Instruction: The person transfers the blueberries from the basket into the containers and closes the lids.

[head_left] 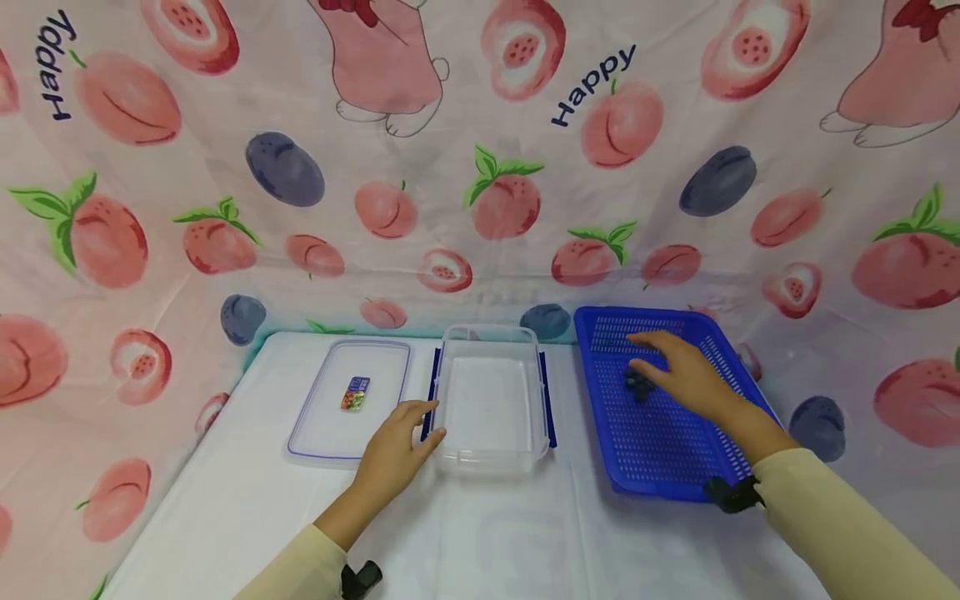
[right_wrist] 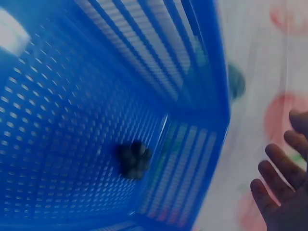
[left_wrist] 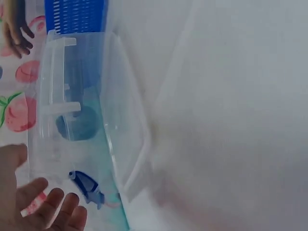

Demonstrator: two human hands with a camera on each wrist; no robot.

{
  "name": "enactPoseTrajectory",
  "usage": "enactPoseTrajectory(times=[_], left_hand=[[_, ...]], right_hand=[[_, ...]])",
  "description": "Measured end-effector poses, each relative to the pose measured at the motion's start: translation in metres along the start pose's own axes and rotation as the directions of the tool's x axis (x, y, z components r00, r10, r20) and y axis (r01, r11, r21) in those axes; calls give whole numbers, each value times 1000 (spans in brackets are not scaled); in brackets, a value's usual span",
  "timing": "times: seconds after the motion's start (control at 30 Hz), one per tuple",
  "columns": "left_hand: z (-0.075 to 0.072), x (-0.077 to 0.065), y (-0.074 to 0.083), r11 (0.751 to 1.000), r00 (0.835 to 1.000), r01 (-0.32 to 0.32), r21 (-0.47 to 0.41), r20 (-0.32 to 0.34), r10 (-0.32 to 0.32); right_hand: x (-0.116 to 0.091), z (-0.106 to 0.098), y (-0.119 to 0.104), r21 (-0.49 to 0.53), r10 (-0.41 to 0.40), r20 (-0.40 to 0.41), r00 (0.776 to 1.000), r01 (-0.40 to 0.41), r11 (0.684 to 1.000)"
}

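A clear plastic food container (head_left: 491, 400) with dark blue side clips stands in the middle of the table. My left hand (head_left: 397, 446) is at its left wall with fingers spread; whether the fingertips touch it I cannot tell. The left wrist view shows that hand (left_wrist: 45, 202) holding nothing, near a blue clip (left_wrist: 87, 187). My right hand (head_left: 686, 375) hovers over the blue perforated basket (head_left: 667, 462), its fingers extended and nothing between them. Inside the basket lies a small cluster of dark round pieces (right_wrist: 134, 160), like a bunch of grapes, partly behind my fingers in the head view.
To the container's left, a flat clear lid (head_left: 318, 429) with a blue rim and a colourful label (head_left: 356, 393) lies on the white-covered table (head_left: 510, 533). A fruit-patterned cloth (head_left: 450, 150) hangs behind the table.
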State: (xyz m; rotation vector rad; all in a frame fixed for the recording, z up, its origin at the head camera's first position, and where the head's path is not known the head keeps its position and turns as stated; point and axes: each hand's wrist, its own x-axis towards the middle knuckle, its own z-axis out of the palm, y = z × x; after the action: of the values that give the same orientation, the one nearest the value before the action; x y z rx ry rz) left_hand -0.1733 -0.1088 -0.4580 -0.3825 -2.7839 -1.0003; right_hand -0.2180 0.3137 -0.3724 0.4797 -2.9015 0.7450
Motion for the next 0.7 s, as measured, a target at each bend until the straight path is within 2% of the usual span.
enactPoseTrajectory(times=[0.13,0.27,0.33,0.4,0.53,0.63,0.7], left_hand=[[10,4,-4,978,992,117,-175,-34,-125],[16,11,-8,911,971,227,-344,6,-240],[16,15,-9,855,951,299,-423,59,-303],[16,18,-11,797,932,358,-487,127,-340],[12,23,-17,667,892,449,-594,262,-368],[6,25,-20,599,874,485,-637,319,-367],[3,26,-22,574,865,499,-649,342,-366]], right_hand=[[11,-8,37,65,134,-72,988,-129,990],[10,-5,67,144,297,-60,953,-286,947],[7,-2,79,198,370,-13,929,-360,912],[2,2,89,256,438,49,898,-435,863],[-5,10,103,359,531,166,831,-552,753],[-6,17,107,405,555,203,807,-585,703],[-4,23,107,425,571,196,797,-593,683]])
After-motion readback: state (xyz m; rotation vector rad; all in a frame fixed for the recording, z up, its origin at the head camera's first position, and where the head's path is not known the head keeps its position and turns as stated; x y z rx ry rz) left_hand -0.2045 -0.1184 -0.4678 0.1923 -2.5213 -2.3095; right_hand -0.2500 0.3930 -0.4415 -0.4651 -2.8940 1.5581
